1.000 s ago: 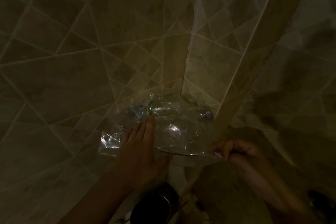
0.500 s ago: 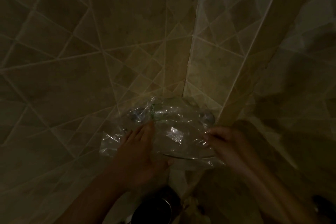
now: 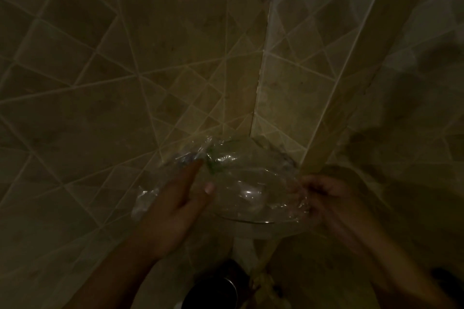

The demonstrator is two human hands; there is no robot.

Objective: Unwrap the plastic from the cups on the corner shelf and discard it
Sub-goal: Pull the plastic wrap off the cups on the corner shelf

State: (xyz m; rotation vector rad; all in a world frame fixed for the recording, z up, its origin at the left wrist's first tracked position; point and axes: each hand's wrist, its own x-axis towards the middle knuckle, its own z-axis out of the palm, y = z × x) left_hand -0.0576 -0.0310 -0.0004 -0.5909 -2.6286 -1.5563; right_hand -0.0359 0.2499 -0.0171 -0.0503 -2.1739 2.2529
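Clear crinkled plastic wrap (image 3: 241, 183) covers a glass corner shelf (image 3: 253, 221) where two tiled walls meet. Under the wrap I can only make out faint rounded glassy shapes, likely the cups; the light is very dim. My left hand (image 3: 173, 208) rests flat on the left part of the plastic, fingers stretched and apart, the fingertips near a green mark on the wrap. My right hand (image 3: 321, 195) pinches the plastic's right edge by the shelf's right corner, fingers curled on it.
Beige diagonal tiles (image 3: 125, 83) fill both walls. A dark round metal container (image 3: 213, 291) stands below the shelf, between my forearms. Another dark object (image 3: 449, 281) shows at the lower right edge.
My right hand rose from the shelf's front rim to the plastic's right edge and closed on it. My left hand shifted a little, its fingers spreading over the wrap.
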